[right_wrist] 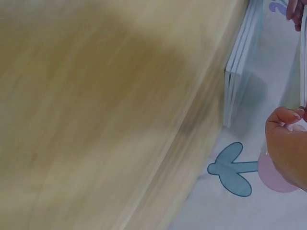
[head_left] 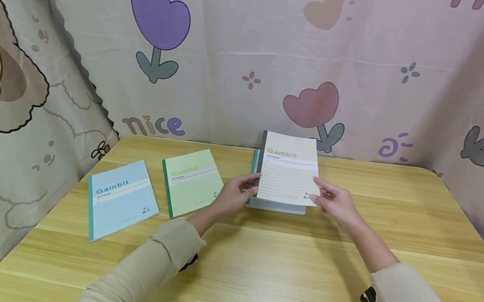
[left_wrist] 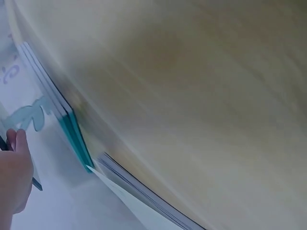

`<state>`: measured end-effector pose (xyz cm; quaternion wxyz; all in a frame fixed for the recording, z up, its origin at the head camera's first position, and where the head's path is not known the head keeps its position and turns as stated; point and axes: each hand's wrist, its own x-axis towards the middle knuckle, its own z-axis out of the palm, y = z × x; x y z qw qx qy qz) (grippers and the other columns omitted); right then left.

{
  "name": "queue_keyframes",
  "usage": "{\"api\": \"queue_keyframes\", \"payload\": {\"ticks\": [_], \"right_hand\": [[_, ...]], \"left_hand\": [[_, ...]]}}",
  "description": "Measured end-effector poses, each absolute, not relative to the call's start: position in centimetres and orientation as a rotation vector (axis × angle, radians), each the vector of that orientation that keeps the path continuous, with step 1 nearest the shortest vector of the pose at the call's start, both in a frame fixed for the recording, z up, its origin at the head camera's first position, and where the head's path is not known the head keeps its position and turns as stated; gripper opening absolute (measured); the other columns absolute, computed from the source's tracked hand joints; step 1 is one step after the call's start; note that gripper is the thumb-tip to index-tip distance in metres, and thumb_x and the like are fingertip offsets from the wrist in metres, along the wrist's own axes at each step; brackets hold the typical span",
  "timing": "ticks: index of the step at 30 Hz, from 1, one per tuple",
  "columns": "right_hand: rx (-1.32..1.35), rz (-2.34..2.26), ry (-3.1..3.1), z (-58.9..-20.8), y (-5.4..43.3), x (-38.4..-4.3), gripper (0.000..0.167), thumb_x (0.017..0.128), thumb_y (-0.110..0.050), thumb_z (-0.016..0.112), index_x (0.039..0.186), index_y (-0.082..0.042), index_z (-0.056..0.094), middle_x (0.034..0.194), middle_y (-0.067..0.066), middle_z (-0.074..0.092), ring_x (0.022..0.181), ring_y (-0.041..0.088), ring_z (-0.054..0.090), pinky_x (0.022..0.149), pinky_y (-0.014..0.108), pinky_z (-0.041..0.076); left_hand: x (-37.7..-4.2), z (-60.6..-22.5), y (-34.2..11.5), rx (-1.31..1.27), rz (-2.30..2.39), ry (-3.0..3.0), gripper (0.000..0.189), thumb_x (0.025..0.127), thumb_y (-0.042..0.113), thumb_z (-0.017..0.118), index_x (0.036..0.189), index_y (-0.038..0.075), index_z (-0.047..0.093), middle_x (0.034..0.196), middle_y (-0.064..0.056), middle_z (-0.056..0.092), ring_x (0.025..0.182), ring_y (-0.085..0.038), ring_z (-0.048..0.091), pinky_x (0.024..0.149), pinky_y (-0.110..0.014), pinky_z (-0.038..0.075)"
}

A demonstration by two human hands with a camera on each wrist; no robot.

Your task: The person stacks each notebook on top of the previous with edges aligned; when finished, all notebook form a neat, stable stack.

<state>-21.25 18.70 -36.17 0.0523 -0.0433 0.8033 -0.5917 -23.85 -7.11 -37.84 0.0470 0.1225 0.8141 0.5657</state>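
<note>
A white lined notebook (head_left: 289, 178) marked "Gambit", with a dark spine, is held up between both hands. My left hand (head_left: 236, 191) pinches its spine side near the lower corner, while my right hand (head_left: 338, 201) pinches the opposite edge at the lower right. Beneath it, a small stack of notebooks (head_left: 278, 207) lies on the table, mostly hidden in the head view; a blue edge and teal spine show. Both wrist views show a gap between the held notebook (right_wrist: 303, 62) and the stack (left_wrist: 72, 132).
Left of the stack, a green notebook (head_left: 193, 183) lies tilted on the wooden table (head_left: 279, 280). Farther left is a light blue notebook (head_left: 123, 201) with a teal spine. A patterned cloth (head_left: 241, 27) hangs behind the table's far edge and along its sides.
</note>
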Motion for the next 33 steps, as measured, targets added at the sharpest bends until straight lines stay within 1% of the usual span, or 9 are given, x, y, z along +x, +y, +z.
{"api": "queue_keyframes", "payload": {"ticks": [5, 10, 14, 18, 21, 25, 31, 33], "right_hand": [[-0.171, -1.752, 2.51, -36.9, 17.9, -22.2, 0.058, 0.088, -0.004, 0.059, 0.14, 0.003, 0.035, 0.081, 0.0, 0.04, 0.06, 0.001, 0.036, 0.05, 0.016, 0.035], [-0.169, -1.617, 2.634, -38.1, 17.4, -23.1, 0.054, 0.088, -0.006, 0.06, 0.137, 0.004, 0.039, 0.085, 0.004, 0.045, 0.07, 0.006, 0.04, 0.053, 0.016, 0.035], [-0.165, -1.534, 2.678, -38.9, 17.0, -23.6, 0.053, 0.087, -0.005, 0.059, 0.136, 0.004, 0.04, 0.09, 0.009, 0.049, 0.08, 0.013, 0.043, 0.062, 0.016, 0.039], [-0.158, -1.455, 2.711, -39.4, 16.8, -23.8, 0.053, 0.088, -0.006, 0.059, 0.136, 0.004, 0.04, 0.092, 0.011, 0.05, 0.084, 0.017, 0.044, 0.069, 0.02, 0.041], [-0.143, -1.409, 2.735, -39.7, 16.6, -23.9, 0.052, 0.088, -0.007, 0.059, 0.135, 0.004, 0.042, 0.091, 0.012, 0.051, 0.084, 0.019, 0.045, 0.068, 0.022, 0.04], [-0.119, -1.39, 2.744, -40.1, 16.4, -24.0, 0.052, 0.087, -0.007, 0.059, 0.134, 0.004, 0.042, 0.093, 0.014, 0.053, 0.084, 0.02, 0.046, 0.07, 0.023, 0.041], [-0.147, -1.352, 2.781, -40.3, 16.3, -24.0, 0.051, 0.088, -0.007, 0.059, 0.134, 0.006, 0.041, 0.098, 0.019, 0.056, 0.089, 0.023, 0.048, 0.076, 0.028, 0.043], [-0.179, -1.317, 2.805, -40.4, 16.3, -23.9, 0.05, 0.089, -0.007, 0.058, 0.134, 0.007, 0.041, 0.106, 0.023, 0.058, 0.09, 0.023, 0.049, 0.078, 0.03, 0.044]], "left_hand": [[-24.9, -38.8, -7.8, 0.417, 1.657, 2.55, 0.039, 0.092, 0.005, 0.055, 0.131, 0.008, 0.053, 0.113, -0.012, 0.061, 0.101, -0.021, 0.058, 0.082, -0.025, 0.052], [-25.4, -39.6, -8.2, 0.462, 1.569, 2.609, 0.04, 0.09, 0.003, 0.056, 0.13, 0.003, 0.053, 0.107, -0.016, 0.061, 0.096, -0.023, 0.057, 0.08, -0.027, 0.052], [-25.8, -40.2, -8.4, 0.499, 1.426, 2.663, 0.041, 0.091, 0.004, 0.055, 0.131, 0.003, 0.051, 0.102, -0.014, 0.061, 0.089, -0.019, 0.056, 0.076, -0.024, 0.051], [-26.1, -40.4, -8.4, 0.577, 1.259, 2.711, 0.041, 0.092, 0.005, 0.052, 0.134, 0.002, 0.048, 0.1, -0.014, 0.06, 0.085, -0.018, 0.051, 0.071, -0.023, 0.046], [-26.2, -40.4, -8.4, 0.654, 1.152, 2.738, 0.042, 0.093, 0.005, 0.049, 0.134, -0.001, 0.046, 0.109, -0.018, 0.058, 0.088, -0.021, 0.049, 0.075, -0.029, 0.045], [-26.3, -40.3, -8.3, 0.714, 0.978, 2.775, 0.044, 0.094, 0.007, 0.046, 0.137, -0.003, 0.042, 0.124, -0.023, 0.053, 0.099, -0.024, 0.049, 0.089, -0.037, 0.045], [-26.6, -39.9, -8.1, 0.698, 0.764, 2.782, 0.047, 0.097, 0.012, 0.041, 0.142, 0.001, 0.034, 0.127, -0.021, 0.048, 0.105, -0.026, 0.048, 0.096, -0.04, 0.043], [-26.7, -39.8, -8.0, 0.709, 0.689, 2.784, 0.048, 0.097, 0.012, 0.04, 0.143, 0.0, 0.031, 0.13, -0.022, 0.047, 0.111, -0.027, 0.048, 0.1, -0.041, 0.041]]}}
